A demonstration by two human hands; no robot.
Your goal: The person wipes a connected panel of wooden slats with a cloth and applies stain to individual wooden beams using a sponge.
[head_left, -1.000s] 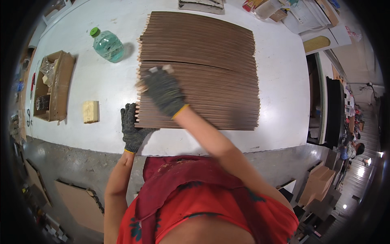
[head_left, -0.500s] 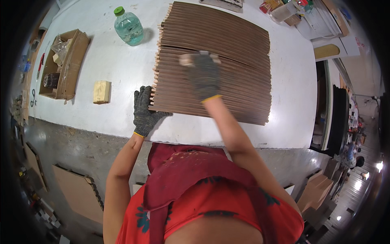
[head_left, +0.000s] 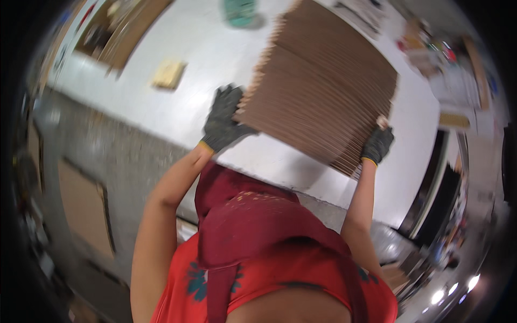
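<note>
Long dark-brown wooden strips (head_left: 328, 86) lie side by side in a wide sheet, their pale ends stepped along the left side. At the near left corner rests my left hand (head_left: 225, 116), in a dark knitted glove with a yellow cuff. Its fingers point away from me and its thumb lies along the near edge; nothing is held in it. My right hand (head_left: 378, 144), gloved alike, is at the right edge of the strips. Its fingers are closed around a small pale block (head_left: 383, 122), mostly covered by the hand and blurred.
A yellowish block (head_left: 169, 74) lies on the white table (head_left: 199, 59) to the left. Behind it are an open cardboard box (head_left: 126, 35) and a greenish bottle (head_left: 239, 12). Assorted containers (head_left: 431, 56) stand far right. Flat boards (head_left: 83, 207) are on the floor at left.
My right hand has swept from the middle of the strips to their right edge with the pale block. My left hand stays at the near left corner. The whole view has turned.
</note>
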